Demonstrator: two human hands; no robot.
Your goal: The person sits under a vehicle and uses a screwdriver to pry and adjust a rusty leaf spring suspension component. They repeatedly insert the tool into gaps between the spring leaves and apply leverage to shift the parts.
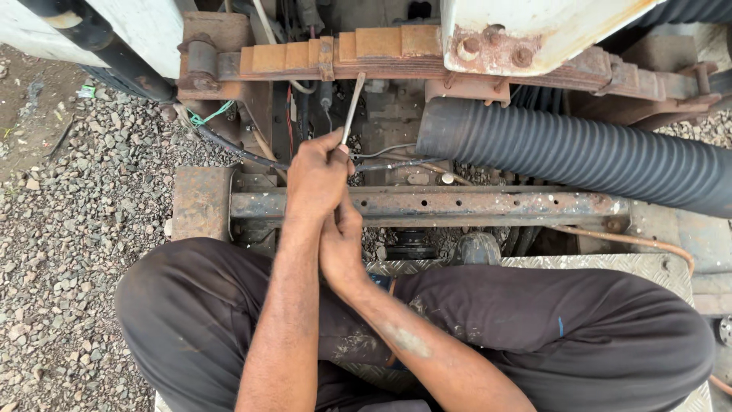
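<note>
My left hand [316,179] is closed around a thin, flat metal tool [352,107]. The tool sticks up and away toward the rusty leaf spring [381,47] of a vehicle. My right hand [340,248] sits just below the left one, fingers curled. It seems to grip the tool's lower end, which is hidden behind the hands. Both hands hover over a rusty cross-member with holes [488,204]. My knees in dark trousers [534,328] spread to both sides.
A thick black ribbed hose [579,152] runs along the right. Wires and cables [252,152] hang behind the cross-member. A white body panel with rusty bolts [526,30] is above. Gravel ground [69,229] lies left. A chequered metal plate [610,263] is under me.
</note>
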